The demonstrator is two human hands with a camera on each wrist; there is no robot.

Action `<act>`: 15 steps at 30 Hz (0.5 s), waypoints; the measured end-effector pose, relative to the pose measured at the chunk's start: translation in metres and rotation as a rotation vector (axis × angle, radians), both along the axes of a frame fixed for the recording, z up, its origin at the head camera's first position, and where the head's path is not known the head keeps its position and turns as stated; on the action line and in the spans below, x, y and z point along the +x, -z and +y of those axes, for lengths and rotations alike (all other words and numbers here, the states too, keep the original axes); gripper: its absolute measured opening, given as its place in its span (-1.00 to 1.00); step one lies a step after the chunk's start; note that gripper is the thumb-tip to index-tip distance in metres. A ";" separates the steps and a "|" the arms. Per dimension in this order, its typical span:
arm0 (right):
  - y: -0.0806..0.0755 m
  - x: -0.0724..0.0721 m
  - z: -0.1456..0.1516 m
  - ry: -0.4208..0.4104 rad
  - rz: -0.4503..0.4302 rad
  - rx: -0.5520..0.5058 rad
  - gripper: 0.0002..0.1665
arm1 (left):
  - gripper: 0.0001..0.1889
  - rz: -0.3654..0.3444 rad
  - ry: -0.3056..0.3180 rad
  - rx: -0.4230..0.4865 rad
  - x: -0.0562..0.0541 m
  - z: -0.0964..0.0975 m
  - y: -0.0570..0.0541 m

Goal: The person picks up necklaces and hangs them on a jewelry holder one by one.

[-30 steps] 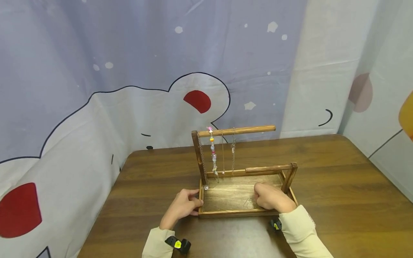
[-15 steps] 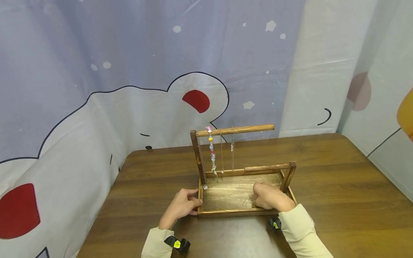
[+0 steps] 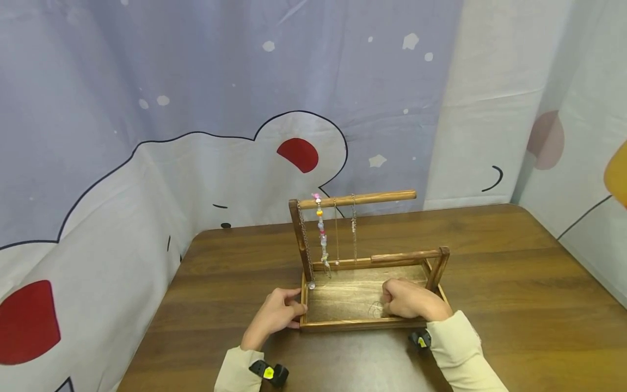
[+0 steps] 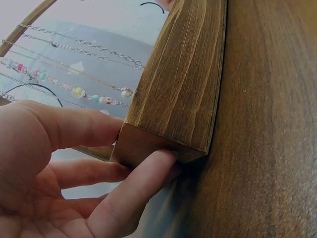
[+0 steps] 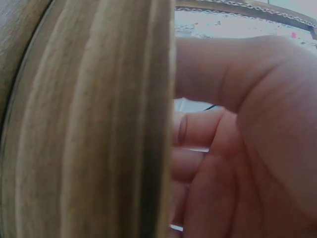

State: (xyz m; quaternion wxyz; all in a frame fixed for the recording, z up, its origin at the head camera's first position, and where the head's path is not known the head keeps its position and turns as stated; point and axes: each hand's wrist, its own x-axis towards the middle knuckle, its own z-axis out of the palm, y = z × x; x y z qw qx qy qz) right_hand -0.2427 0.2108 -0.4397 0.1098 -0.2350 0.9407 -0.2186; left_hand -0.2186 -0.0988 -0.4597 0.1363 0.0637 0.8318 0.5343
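Observation:
A wooden jewelry stand (image 3: 352,325) with a tray base stands on the table. My left hand (image 3: 275,311) holds the tray's left end; in the left wrist view its fingers (image 4: 143,186) press that end near the corner. My right hand (image 3: 409,299) reaches inside the tray at the right, fingers curled down. Beside those fingers lies a thin looped chain (image 3: 376,310). The front wall (image 5: 99,119) hides the right fingertips in the right wrist view. From the upper bar (image 3: 387,196) hang a colorful beaded strand (image 3: 322,231) and several fine chains (image 3: 354,228).
A shorter, lower bar (image 3: 404,256) runs from a post (image 3: 438,268) at the tray's right end. The brown wooden table (image 3: 220,272) extends around the stand. A patterned curtain (image 3: 206,109) hangs behind it.
My right hand shifts very slightly inside the tray, and the thin loop beside its fingers changes shape a little. The hanging chains sway slightly. My left hand keeps its place.

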 end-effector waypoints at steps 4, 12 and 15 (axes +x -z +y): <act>-0.004 0.000 0.000 -0.009 -0.024 -0.031 -0.86 | -0.41 0.001 0.000 0.001 0.000 0.000 0.000; -0.010 0.001 -0.001 -0.071 -0.003 -0.063 -0.85 | -0.41 0.004 0.004 -0.009 0.001 0.000 0.000; -0.012 0.001 -0.002 -0.096 0.016 -0.087 -0.85 | -0.40 0.001 -0.001 -0.002 0.001 0.000 0.000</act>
